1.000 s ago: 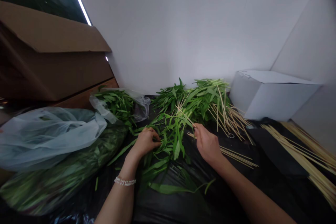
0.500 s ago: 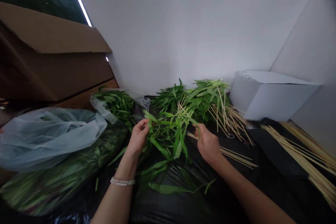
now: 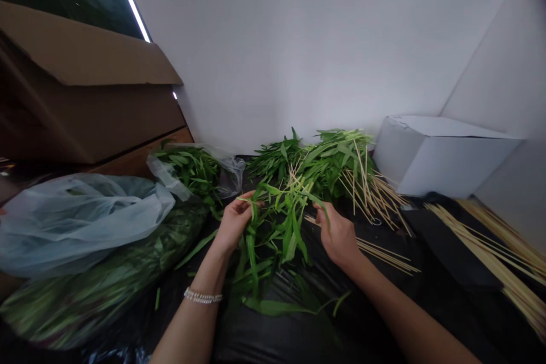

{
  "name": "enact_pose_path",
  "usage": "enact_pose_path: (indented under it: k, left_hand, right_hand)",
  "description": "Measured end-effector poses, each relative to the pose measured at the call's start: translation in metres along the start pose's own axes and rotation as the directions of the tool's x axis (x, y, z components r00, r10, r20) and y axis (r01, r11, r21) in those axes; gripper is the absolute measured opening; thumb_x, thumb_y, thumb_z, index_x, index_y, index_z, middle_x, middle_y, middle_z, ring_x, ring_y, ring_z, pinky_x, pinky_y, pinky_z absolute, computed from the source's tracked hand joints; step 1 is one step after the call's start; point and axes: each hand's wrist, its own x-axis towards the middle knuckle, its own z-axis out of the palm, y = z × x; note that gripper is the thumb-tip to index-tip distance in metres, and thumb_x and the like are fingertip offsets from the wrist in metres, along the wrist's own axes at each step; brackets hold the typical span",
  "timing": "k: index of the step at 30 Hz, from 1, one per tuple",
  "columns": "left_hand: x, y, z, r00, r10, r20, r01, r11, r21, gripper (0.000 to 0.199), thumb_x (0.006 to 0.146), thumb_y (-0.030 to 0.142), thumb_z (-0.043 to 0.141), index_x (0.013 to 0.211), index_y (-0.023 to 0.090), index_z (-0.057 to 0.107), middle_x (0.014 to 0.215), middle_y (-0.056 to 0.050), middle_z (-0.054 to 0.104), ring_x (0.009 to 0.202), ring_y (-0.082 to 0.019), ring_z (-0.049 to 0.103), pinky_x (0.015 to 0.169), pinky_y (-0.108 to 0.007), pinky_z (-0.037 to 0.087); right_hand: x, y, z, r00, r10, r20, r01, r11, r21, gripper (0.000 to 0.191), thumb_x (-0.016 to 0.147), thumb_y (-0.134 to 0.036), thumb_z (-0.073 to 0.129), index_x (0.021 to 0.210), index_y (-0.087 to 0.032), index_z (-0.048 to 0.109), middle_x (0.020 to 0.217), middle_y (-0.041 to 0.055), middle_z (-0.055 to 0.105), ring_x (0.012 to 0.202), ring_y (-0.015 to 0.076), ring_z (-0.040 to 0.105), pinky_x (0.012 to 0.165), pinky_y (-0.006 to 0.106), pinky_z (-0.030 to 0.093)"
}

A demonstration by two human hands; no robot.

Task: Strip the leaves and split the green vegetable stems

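My left hand (image 3: 235, 220), with a beaded bracelet on its wrist, pinches a leafy green stem whose long narrow leaves hang below the fingers. Between my hands hangs a loose bunch of leafy greens (image 3: 290, 222), raised a little over the black plastic. My right hand (image 3: 339, 234) is closed at the bunch's right end, with a leaf draped across its fingers. Whether a stick is also inside that grip is hidden. Loose leaves (image 3: 277, 307) lie beneath, and a few thin wooden skewers (image 3: 384, 253) rest beside my right hand.
Behind are piled greens (image 3: 336, 153) with many skewers (image 3: 377, 193). At left lie a clear bag of greens (image 3: 128, 261), whitish plastic (image 3: 85, 216) and a cardboard box (image 3: 94, 119). A white box (image 3: 443, 153) and more sticks (image 3: 482, 250) stand right, by the wall.
My left hand has shifted slightly right, and the leaves at its fingers now hang down instead of pointing up. My right hand has barely moved.
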Motion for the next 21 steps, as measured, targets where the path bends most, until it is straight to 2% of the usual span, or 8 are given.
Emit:
enact_pose_path:
  k: [3, 6, 9, 10, 12, 16, 18, 21]
  left_hand:
    - [0.001, -0.002, -0.004, 0.997, 0.04, 0.071, -0.039, 0.999, -0.028, 0.054, 0.065, 0.035, 0.078, 0.115, 0.016, 0.066, 0.088, -0.008, 0.074, 0.073, -0.017, 0.066, 0.071, -0.027, 0.05]
    - [0.0, -0.002, -0.005, 0.983, 0.179, 0.046, -0.185, 0.957, 0.224, 0.049, 0.073, 0.031, 0.069, 0.121, 0.019, 0.064, 0.09, -0.007, 0.073, 0.076, -0.018, 0.065, 0.075, -0.03, 0.049]
    - [-0.004, -0.004, -0.002, 0.925, 0.368, 0.098, -0.35, 0.722, 0.597, 0.057, 0.076, 0.02, 0.064, 0.132, 0.026, 0.056, 0.091, -0.004, 0.072, 0.084, -0.019, 0.063, 0.081, -0.03, 0.047]
    - [-0.005, -0.005, -0.001, 0.91, 0.392, 0.136, -0.379, 0.651, 0.657, 0.06, 0.076, 0.019, 0.062, 0.134, 0.027, 0.053, 0.09, -0.004, 0.071, 0.085, -0.02, 0.063, 0.082, -0.03, 0.046]
    - [-0.005, -0.009, 0.002, 0.908, 0.375, 0.186, -0.393, 0.613, 0.685, 0.055, 0.078, 0.02, 0.06, 0.132, 0.025, 0.055, 0.088, -0.003, 0.071, 0.082, -0.019, 0.063, 0.08, -0.031, 0.047]
    - [-0.001, -0.016, 0.004, 0.961, 0.24, 0.14, -0.277, 0.788, 0.55, 0.03, 0.079, 0.03, 0.059, 0.104, 0.017, 0.072, 0.085, -0.006, 0.072, 0.074, -0.019, 0.064, 0.073, -0.03, 0.049]
    - [0.001, -0.017, 0.003, 0.98, 0.168, 0.103, -0.196, 0.884, 0.424, 0.028, 0.076, 0.034, 0.063, 0.094, 0.015, 0.073, 0.083, -0.006, 0.072, 0.075, -0.02, 0.065, 0.072, -0.03, 0.049]
    - [0.001, -0.014, 0.003, 0.992, 0.115, 0.053, -0.125, 0.952, 0.28, 0.029, 0.069, 0.036, 0.07, 0.088, 0.015, 0.072, 0.093, -0.008, 0.071, 0.079, -0.02, 0.065, 0.073, -0.03, 0.05]
  right_hand:
    - [0.0, 0.0, 0.0, 1.0, -0.003, 0.007, 0.003, 1.0, 0.0, 0.027, 0.099, -0.025, 0.031, 0.108, -0.017, 0.055, 0.08, 0.0042, 0.068, 0.068, 0.0157, 0.065, 0.067, 0.024, 0.045]
    - [0.0, 0.001, 0.001, 1.0, -0.015, -0.003, 0.015, 1.0, -0.009, 0.028, 0.099, -0.024, 0.03, 0.11, -0.017, 0.055, 0.085, 0.0056, 0.069, 0.072, 0.0162, 0.066, 0.069, 0.025, 0.046]
    - [-0.001, 0.002, 0.003, 1.0, -0.03, -0.007, 0.03, 0.999, -0.012, 0.028, 0.099, -0.024, 0.03, 0.11, -0.017, 0.055, 0.089, 0.0065, 0.069, 0.076, 0.0166, 0.067, 0.07, 0.025, 0.046]
    - [-0.001, 0.002, 0.003, 1.0, -0.027, -0.003, 0.027, 1.0, -0.011, 0.028, 0.099, -0.024, 0.03, 0.109, -0.017, 0.055, 0.088, 0.0061, 0.069, 0.074, 0.0164, 0.067, 0.07, 0.025, 0.046]
    - [-0.001, 0.001, 0.002, 1.0, -0.012, 0.003, 0.012, 1.0, -0.01, 0.027, 0.099, -0.024, 0.031, 0.108, -0.017, 0.055, 0.084, 0.005, 0.069, 0.071, 0.0159, 0.067, 0.067, 0.025, 0.046]
    - [0.0, -0.001, 0.0, 1.0, -0.013, -0.02, 0.014, 1.0, 0.021, 0.027, 0.099, -0.023, 0.03, 0.108, -0.018, 0.055, 0.082, 0.005, 0.068, 0.07, 0.0159, 0.066, 0.067, 0.025, 0.048]
    - [0.001, -0.001, -0.001, 0.999, -0.03, -0.032, 0.032, 0.998, 0.051, 0.027, 0.099, -0.022, 0.031, 0.108, -0.018, 0.055, 0.084, 0.0055, 0.068, 0.072, 0.0161, 0.067, 0.069, 0.025, 0.049]
    - [0.002, -0.002, -0.002, 0.996, -0.089, -0.018, 0.09, 0.992, 0.084, 0.025, 0.098, -0.021, 0.033, 0.108, -0.019, 0.056, 0.087, 0.0062, 0.068, 0.075, 0.0156, 0.067, 0.068, 0.025, 0.05]
